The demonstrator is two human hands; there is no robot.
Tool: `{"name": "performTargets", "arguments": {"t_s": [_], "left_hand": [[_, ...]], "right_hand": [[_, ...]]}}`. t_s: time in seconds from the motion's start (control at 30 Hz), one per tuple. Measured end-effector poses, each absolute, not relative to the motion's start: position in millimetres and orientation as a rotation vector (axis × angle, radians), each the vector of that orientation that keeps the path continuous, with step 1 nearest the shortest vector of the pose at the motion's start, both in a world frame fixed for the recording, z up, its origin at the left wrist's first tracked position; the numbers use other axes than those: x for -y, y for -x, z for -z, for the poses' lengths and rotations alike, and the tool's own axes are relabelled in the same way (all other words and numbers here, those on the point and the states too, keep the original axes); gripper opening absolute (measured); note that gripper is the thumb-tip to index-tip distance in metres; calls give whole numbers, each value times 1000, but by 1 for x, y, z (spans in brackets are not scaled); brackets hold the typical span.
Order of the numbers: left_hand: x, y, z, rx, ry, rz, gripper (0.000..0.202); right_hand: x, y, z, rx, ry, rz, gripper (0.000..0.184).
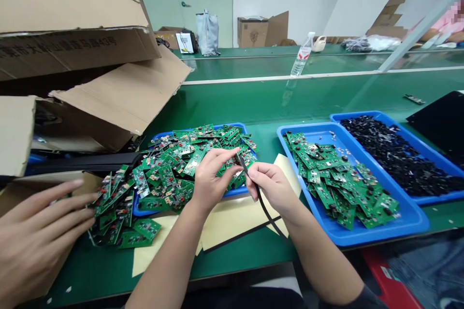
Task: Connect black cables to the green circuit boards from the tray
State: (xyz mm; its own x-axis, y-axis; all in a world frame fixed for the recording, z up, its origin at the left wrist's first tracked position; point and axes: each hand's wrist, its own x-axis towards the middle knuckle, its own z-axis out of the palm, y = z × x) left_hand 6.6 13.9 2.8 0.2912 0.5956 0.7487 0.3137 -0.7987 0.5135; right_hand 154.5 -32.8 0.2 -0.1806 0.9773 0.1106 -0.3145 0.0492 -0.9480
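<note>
Over the middle of the bench, my left hand (213, 178) pinches a small piece between thumb and forefinger. It looks like a circuit board turned nearly edge-on, mostly hidden by the fingers. My right hand (268, 183) is closed on a thin black strip (266, 212), whose upper end meets that piece. From the right fingers the strip's tail hangs down toward the bench edge. Behind my left hand, green circuit boards (170, 169) overfill a blue tray (136, 205). Yellowish paper sheets (228, 222) lie beneath my hands, with another black strip (239, 234) along one edge.
Another person's hand (47, 231) reaches in at the left beside loose boards (119, 222). Cardboard boxes (119, 91) crowd that side. To the right are a blue tray (409, 224) of boards and another (384, 115) of small black parts. A water bottle (301, 58) stands behind.
</note>
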Motion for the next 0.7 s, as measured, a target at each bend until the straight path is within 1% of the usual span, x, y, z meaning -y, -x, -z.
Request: {"name": "performTargets", "arguments": {"t_s": [0.07, 0.17, 0.27, 0.47, 0.7], "left_hand": [[-14, -5, -4, -798, -2215, -1469, 31], [-14, -3, -5, -678, -2057, -1307, 32], [-14, -1, -4, -579, -1890, -1162, 34], [-14, 1, -6, -524, -1751, -1002, 33], [-15, 3, -9, -535, -1737, -864, 34]], "right_hand": [[31, -156, 2, 1107, 817, -1494, 32], [30, -158, 5, 1087, 826, -1558, 31], [31, -160, 4, 1156, 889, -1502, 30], [31, -160, 1, 1375, 1107, -984, 23], [32, -159, 5, 1501, 1211, -570, 22]]}}
